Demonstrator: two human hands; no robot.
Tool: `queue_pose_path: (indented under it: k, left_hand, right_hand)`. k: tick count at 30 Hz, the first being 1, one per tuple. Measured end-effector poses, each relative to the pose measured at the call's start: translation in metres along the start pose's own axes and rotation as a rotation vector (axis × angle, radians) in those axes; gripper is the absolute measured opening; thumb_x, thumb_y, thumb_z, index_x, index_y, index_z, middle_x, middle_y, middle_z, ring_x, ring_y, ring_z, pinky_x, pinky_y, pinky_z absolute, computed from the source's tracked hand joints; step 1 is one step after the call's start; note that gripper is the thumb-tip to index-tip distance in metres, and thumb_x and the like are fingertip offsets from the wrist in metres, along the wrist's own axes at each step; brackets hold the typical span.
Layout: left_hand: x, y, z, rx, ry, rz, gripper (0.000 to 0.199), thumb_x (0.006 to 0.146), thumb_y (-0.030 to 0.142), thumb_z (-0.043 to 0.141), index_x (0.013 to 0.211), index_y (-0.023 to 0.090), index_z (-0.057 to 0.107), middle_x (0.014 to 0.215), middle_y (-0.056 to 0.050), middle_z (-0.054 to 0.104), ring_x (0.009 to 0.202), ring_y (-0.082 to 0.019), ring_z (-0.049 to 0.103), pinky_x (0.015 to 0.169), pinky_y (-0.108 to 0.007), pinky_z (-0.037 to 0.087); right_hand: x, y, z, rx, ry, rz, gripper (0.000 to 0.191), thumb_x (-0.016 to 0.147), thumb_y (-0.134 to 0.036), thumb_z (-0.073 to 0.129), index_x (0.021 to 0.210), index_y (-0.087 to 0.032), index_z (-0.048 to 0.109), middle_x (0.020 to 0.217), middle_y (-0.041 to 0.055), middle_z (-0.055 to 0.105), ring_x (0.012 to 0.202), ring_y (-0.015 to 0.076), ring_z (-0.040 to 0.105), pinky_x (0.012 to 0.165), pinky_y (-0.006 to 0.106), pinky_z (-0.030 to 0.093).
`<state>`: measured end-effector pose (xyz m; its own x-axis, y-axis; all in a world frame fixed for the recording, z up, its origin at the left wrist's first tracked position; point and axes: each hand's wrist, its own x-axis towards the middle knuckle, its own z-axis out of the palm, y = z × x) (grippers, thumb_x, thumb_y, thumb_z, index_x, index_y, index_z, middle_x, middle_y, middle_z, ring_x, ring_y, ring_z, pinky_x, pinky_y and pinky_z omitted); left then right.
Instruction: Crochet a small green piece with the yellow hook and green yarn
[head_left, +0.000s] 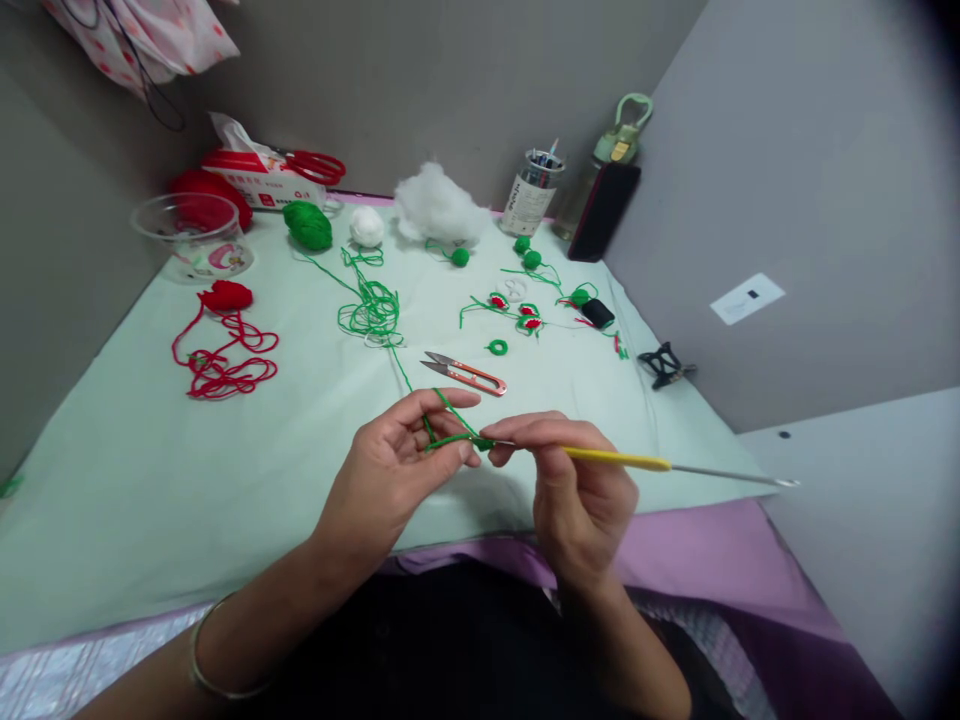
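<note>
Pinching a green crocheted piece between fingers, the left hand is raising yarn, apparently for tension; the right hand is pinching a yellow-handled hook.

We can pass over the desk at its near-left corner; toward the far edge, snips and green yarn obstruct.

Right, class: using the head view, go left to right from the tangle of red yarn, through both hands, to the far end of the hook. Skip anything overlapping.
Red yarn tangle → left hand → small green crochet piece → right hand → bare metal end of the crochet hook.
</note>
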<state>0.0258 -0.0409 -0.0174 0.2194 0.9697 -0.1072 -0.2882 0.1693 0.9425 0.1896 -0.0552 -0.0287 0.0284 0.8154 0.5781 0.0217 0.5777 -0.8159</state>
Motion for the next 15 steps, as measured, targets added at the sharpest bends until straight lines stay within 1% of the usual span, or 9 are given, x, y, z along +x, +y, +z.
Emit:
queue_pose_path:
  k: [5, 9, 11, 15]
  left_hand:
    - [-0.0015, 0.0013, 0.0021, 0.096, 0.054, 0.03, 0.025, 0.083, 0.018, 0.076, 0.107, 0.024, 0.073, 0.079, 0.004, 0.068, 0.077, -0.01, 0.069, 0.076, -0.018, 0.054]
    - [-0.0038, 0.0038, 0.0036, 0.183, 0.105, 0.083, 0.023, 0.082, 0.014, 0.076, 0.102, 0.024, 0.074, 0.08, 0.004, 0.068, 0.08, -0.009, 0.069, 0.079, -0.018, 0.052]
    - [-0.0034, 0.0043, 0.0028, 0.174, 0.098, 0.079, 0.023, 0.082, 0.015, 0.076, 0.103, 0.025, 0.075, 0.081, 0.004, 0.068, 0.081, -0.009, 0.068, 0.079, -0.017, 0.052]
    - [0.0, 0.0027, -0.0006, 0.051, 0.008, 0.0, 0.025, 0.085, 0.021, 0.077, 0.109, 0.028, 0.075, 0.082, 0.005, 0.069, 0.081, -0.008, 0.068, 0.079, -0.016, 0.052]
  right_hand:
    - [-0.0013, -0.0013, -0.0005, -0.053, -0.036, -0.057, 0.026, 0.103, -0.012, 0.048, 0.112, -0.021, 0.07, 0.103, 0.0054, 0.075, 0.083, 0.0156, 0.07, 0.073, 0.034, 0.058]
    - [-0.0021, 0.0001, -0.0019, -0.15, -0.06, -0.135, 0.026, 0.101, -0.008, 0.05, 0.113, -0.02, 0.07, 0.103, 0.0061, 0.076, 0.091, 0.0183, 0.072, 0.079, 0.037, 0.058]
    - [-0.0022, 0.0008, -0.0021, -0.161, -0.05, -0.132, 0.026, 0.101, -0.009, 0.05, 0.112, -0.02, 0.071, 0.102, 0.006, 0.076, 0.09, 0.0184, 0.072, 0.078, 0.037, 0.058]
    - [-0.0014, 0.0023, 0.0, -0.09, 0.023, -0.071, 0.025, 0.102, -0.012, 0.049, 0.108, -0.021, 0.071, 0.101, 0.0055, 0.076, 0.082, 0.0173, 0.071, 0.073, 0.037, 0.058]
